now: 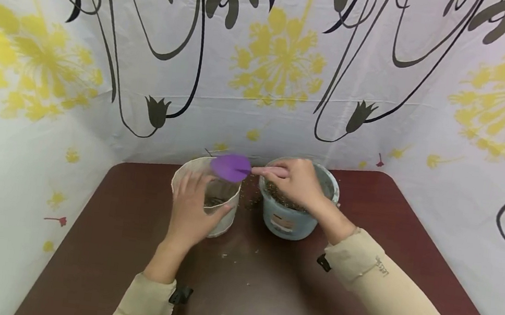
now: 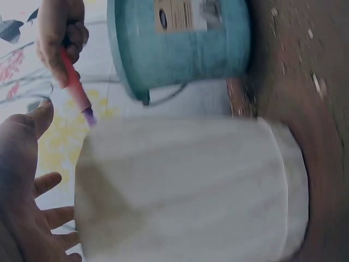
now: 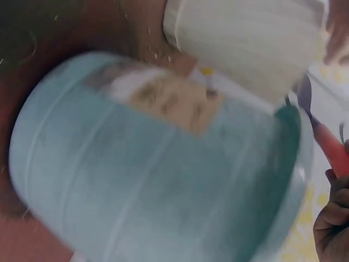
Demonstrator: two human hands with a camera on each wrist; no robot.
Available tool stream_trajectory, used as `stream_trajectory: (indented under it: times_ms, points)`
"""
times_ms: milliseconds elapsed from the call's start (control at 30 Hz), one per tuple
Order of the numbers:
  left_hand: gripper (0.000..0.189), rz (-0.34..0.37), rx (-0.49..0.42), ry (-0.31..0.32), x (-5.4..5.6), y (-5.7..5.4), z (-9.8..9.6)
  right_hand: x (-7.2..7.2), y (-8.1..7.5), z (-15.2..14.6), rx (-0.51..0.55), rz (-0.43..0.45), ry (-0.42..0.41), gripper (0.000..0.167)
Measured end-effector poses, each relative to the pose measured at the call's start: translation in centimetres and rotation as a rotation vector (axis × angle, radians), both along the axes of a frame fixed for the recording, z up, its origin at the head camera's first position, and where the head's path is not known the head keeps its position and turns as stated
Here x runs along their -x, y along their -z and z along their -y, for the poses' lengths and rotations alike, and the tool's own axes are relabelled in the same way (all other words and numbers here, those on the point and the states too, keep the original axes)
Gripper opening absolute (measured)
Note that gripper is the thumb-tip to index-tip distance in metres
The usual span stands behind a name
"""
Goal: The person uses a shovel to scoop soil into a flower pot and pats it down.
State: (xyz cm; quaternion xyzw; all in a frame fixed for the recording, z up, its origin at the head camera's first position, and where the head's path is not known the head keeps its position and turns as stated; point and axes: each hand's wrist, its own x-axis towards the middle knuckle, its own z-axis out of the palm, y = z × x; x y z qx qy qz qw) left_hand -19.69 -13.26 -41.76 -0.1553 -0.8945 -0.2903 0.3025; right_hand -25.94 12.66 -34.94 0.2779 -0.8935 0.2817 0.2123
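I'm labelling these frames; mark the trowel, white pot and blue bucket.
Trowel (image 1: 230, 168), head view: on its purple blade.
White pot (image 2: 191, 183), left wrist view: on its outer wall.
Blue bucket (image 3: 136, 166), right wrist view: on its outer wall.

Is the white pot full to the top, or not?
Not full: the head view shows dark, soil-like material lying low inside the white pot, well below its top.

head: high, forward-down | wrist views: close, sideways | all share: bucket, pot
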Motion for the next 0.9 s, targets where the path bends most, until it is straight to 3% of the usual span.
stream_trajectory:
  times_ms: [233,467,700,800,900]
  points:
    - [0.065,0.041,0.102,0.070,0.6,-0.7,-3.4,-0.8,-1.1,-5.8,0.015,0.028,0.099,0.021]
    - [0.066,0.205,0.077,0.144,0.7,-1.6,-6.0,-1.8,-1.2,-10.4,-0.022,-0.027,0.201,0.024]
    - [0.065,0.356,0.099,0.251,0.6,-1.1,-8.2,-2.6,-2.6,-12.8,-0.240,-0.041,0.273,0.027]
    - [0.066,0.420,0.128,0.259,0.5,-0.6,-9.0,-2.6,-3.4,-13.4,-0.350,-0.042,0.275,0.023]
    - [0.066,0.426,0.141,0.234,0.5,-0.1,-9.6,-2.3,-3.7,-13.5,-0.466,-0.115,0.262,0.018]
